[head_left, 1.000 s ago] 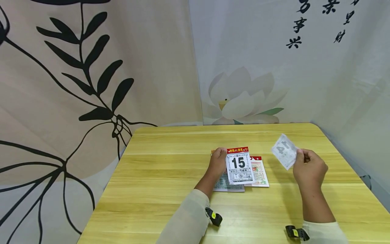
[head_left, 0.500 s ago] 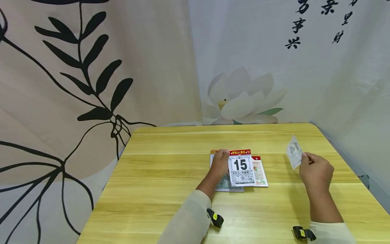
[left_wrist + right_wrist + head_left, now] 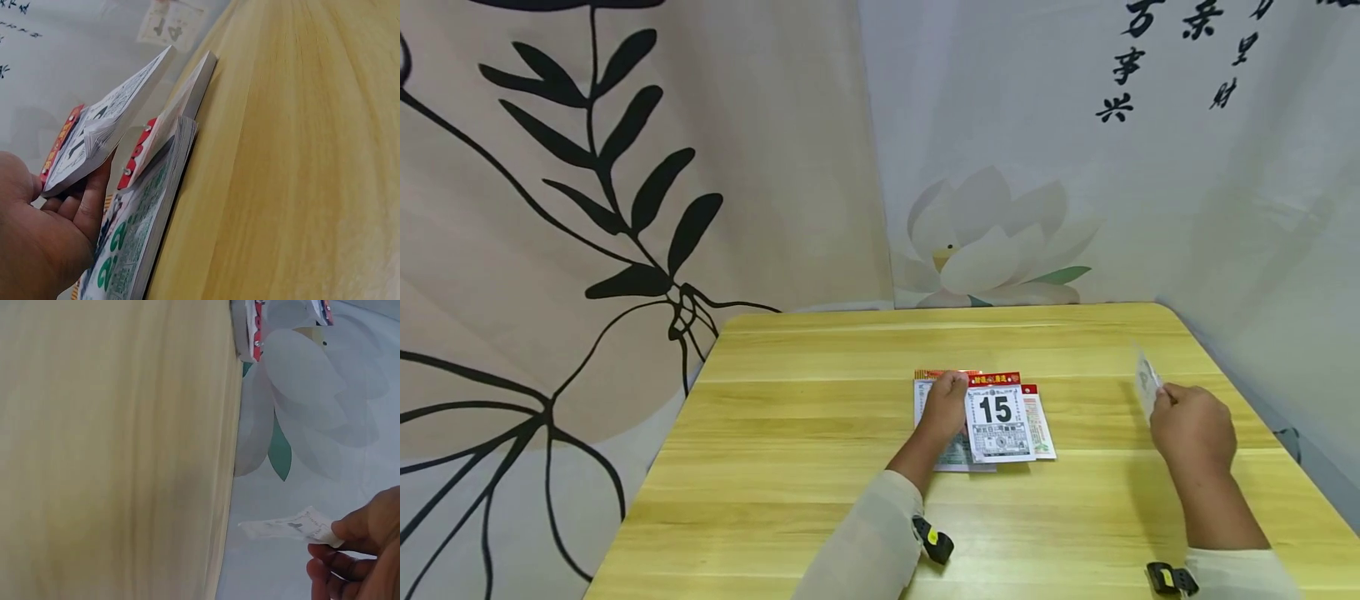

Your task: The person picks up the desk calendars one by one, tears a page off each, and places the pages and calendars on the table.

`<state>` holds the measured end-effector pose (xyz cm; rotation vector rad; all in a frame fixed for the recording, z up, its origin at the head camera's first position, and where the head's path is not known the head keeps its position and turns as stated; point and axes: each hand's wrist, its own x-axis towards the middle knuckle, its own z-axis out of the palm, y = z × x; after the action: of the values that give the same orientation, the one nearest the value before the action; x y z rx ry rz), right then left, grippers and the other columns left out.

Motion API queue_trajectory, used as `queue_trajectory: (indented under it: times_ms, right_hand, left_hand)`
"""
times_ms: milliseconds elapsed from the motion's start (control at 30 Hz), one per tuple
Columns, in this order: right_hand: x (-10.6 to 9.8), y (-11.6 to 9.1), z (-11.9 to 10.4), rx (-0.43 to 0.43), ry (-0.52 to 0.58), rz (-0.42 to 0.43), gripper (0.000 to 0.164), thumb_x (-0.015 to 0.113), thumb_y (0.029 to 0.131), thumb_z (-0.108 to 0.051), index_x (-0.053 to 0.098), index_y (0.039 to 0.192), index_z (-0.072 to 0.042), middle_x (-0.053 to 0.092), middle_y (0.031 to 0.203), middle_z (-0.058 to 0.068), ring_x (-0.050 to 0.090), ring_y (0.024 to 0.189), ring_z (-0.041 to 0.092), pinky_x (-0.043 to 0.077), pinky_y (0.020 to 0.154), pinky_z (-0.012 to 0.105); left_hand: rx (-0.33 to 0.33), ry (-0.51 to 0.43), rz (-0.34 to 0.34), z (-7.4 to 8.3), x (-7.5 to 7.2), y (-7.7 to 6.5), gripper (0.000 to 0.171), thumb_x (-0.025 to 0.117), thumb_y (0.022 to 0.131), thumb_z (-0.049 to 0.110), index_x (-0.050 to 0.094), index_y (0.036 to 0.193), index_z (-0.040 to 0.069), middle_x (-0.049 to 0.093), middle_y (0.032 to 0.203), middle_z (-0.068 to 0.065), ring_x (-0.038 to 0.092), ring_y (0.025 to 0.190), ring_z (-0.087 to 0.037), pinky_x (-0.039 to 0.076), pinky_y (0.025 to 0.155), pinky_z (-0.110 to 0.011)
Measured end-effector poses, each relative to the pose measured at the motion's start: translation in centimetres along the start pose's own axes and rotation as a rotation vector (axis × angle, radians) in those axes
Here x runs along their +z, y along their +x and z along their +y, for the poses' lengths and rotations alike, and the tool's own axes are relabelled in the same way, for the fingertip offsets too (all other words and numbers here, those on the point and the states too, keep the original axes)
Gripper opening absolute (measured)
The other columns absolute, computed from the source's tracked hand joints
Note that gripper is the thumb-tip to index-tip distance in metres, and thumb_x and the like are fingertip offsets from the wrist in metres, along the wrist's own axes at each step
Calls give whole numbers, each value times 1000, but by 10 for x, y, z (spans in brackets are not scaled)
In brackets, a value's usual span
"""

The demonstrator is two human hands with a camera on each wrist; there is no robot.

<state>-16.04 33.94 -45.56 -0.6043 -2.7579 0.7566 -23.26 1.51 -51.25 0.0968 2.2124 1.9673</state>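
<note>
My left hand (image 3: 945,408) grips the red-bound top end of a tear-off calendar (image 3: 1000,421) whose front page reads 15. In the left wrist view the thumb lies over the red binding and the fingers sit underneath, holding the calendar (image 3: 106,128) tilted above two others. Below it lie a calendar with green print (image 3: 134,240) and one with a red top strip (image 3: 178,103), both on the table. Off to the right, my right hand (image 3: 1195,429) pinches a thin loose calendar page (image 3: 1147,383) by its edge. That page (image 3: 284,526) looks bent in the right wrist view.
The wooden table (image 3: 790,467) carries the calendars near its middle. Behind it hangs a cloth backdrop (image 3: 805,150) with a black plant, a lotus and written characters. Each wrist wears a black strapped device (image 3: 934,542).
My right hand has moved right with the loose page, which has turned nearly edge-on to the head view. The left hand and its calendar have shifted slightly right and toward me.
</note>
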Motion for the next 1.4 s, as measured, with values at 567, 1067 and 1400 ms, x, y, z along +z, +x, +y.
queue_trajectory:
  times_ms: [567, 1067, 1400]
  right_hand:
    - [-8, -1, 18, -139, -161, -181, 39, 51, 111, -15, 67, 139, 8, 69, 126, 40, 72, 86, 53, 51, 53, 50]
    - [0, -8, 5, -170, -217, -386, 40, 52, 112, -17, 67, 141, 6, 61, 139, 43, 68, 113, 62, 59, 68, 58]
    - [6, -9, -1, -196, -262, -382, 38, 55, 109, -17, 71, 138, 1, 63, 136, 42, 66, 117, 63, 60, 73, 63]
  left_hand:
    - [-68, -15, -19, 16, 48, 6, 38, 44, 119, 35, 59, 143, 9, 66, 110, -11, 44, 53, -15, 46, 50, -29]
    - [-56, 49, -33, 18, 99, 11, 29, 46, 119, 32, 59, 135, 11, 69, 124, -12, 57, 74, -17, 49, 62, -32]
    - [-45, 175, 6, 18, 116, 11, 28, 59, 114, 25, 62, 137, 10, 75, 116, -10, 69, 107, -16, 57, 99, -38]
